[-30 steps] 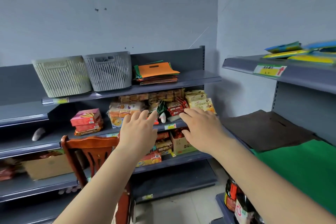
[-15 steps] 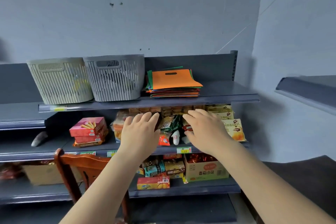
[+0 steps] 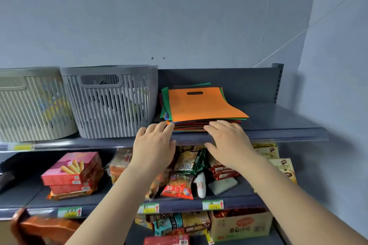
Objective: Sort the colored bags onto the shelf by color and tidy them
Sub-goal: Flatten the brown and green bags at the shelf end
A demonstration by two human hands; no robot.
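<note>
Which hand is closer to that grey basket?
Left. The left hand is just below the grey basket's right front corner; the right hand is further right, under the bag stack.

I see both hands, left hand (image 3: 153,144) and right hand (image 3: 229,141), flat-fingered at the front edge of the bag stack (image 3: 201,105), frame centre.

Top shelf (image 3: 278,119) carries bag stack (image 3: 203,105) beside two baskets (image 3: 111,101).

Cardboard box (image 3: 241,225) reads, perhaps, "番茄沙司".
</note>
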